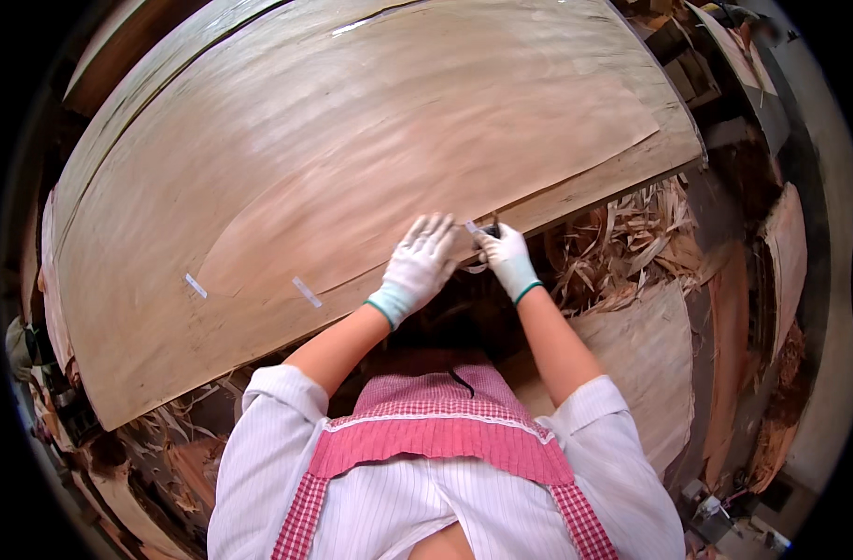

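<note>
White gloves, striped shirt, checked apron

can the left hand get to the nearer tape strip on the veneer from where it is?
Probably yes. The left hand lies flat on the veneer sheet, and the tape strip lies to its left on bare sheet with nothing between them.

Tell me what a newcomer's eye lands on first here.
A big sheet of thin wood veneer fills the upper picture. At its near edge, the white-gloved left hand presses flat on it, and the right hand holds a small dark tool. Wood scraps pile up at right.
</note>
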A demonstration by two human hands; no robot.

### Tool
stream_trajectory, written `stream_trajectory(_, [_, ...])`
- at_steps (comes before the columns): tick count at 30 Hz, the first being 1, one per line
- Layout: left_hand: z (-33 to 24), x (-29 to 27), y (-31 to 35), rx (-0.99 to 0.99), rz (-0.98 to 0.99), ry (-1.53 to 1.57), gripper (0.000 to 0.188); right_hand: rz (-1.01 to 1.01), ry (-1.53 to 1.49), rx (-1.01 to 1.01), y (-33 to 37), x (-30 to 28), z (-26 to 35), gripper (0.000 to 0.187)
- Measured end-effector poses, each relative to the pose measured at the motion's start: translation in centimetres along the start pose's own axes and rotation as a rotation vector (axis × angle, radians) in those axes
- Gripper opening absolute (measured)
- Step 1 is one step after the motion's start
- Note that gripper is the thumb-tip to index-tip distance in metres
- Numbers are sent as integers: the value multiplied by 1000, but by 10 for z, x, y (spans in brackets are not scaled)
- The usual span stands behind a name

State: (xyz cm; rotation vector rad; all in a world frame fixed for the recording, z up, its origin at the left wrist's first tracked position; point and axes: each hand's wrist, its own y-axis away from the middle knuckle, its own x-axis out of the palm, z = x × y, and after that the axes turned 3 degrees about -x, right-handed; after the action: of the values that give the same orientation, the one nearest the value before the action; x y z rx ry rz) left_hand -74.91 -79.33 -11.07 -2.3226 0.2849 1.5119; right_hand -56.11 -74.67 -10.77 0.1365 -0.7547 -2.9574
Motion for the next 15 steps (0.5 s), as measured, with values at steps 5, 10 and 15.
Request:
stream_trajectory(5, [-9,22,-30,105,105,-172,60,27,644,-346,-22,-43,-7,17])
stream_trajectory(10, [-48,6,-37,-426,5,202,43,184,357,-209,-8,-101,27,11])
stream_trajectory(15, [-115,-22,-53,-865,108,1509,20,279,330,-394,38,-92,42,15])
